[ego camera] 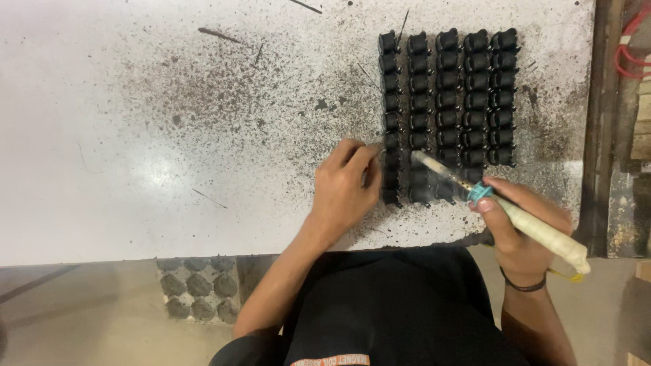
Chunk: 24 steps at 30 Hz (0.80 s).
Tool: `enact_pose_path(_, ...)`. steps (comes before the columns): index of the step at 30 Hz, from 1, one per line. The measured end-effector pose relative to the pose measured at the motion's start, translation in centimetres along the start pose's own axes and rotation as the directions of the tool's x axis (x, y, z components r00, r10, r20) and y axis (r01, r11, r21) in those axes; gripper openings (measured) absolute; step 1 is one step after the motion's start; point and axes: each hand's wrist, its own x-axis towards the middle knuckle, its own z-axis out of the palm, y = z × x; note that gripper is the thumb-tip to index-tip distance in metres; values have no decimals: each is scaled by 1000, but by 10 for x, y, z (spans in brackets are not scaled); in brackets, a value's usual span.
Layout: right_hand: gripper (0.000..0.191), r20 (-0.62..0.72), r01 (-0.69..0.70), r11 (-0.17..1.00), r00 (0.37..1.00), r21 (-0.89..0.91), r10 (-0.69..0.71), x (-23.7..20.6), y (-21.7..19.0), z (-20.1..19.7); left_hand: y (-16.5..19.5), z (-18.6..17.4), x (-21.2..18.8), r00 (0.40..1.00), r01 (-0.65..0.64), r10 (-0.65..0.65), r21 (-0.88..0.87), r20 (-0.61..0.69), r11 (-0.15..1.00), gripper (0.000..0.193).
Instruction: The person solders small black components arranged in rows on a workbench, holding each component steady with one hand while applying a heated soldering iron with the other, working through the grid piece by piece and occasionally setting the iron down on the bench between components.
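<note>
Holding a pale-handled soldering tool [522,220] in a closed grip, the right hand [522,230] aims its tip at the near end of the black parts [444,102], which stand in five rows on the stained white counter [169,135]. The left hand [346,186] rests its curled fingers [363,159] against the leftmost row, seemingly pinching something thin. Judging by this, row-by-row tip work is underway; steadiness matters next.

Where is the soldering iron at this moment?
In the head view, the soldering iron is in the right hand, lower right, its tip over the nearest black parts beside the left hand.
</note>
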Motion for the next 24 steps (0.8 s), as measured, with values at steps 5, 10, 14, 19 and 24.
enact_pose_path(5,29,1,40,999,999,-18,-40,-29,15,4,4,-2,-18,986,39,-39,2,160,999,18)
enact_pose_path(10,29,30,50,996,998,-78,-47,-32,15,2,1,8,-18,986,-20,17,18,168,1000,20)
enact_pose_path(14,28,37,29,998,999,-63,-26,-25,7,7,-1,10,-15,981,-70,60,46,182,997,19)
enact_pose_path(19,27,133,166,959,981,-229,-139,-10,-16,12,-5,17,-15,967,-95,80,52,241,994,19)
enact_pose_path(24,27,232,302,904,944,-304,-237,-3,-39,11,0,20,-11,972,-107,94,52,215,993,18)
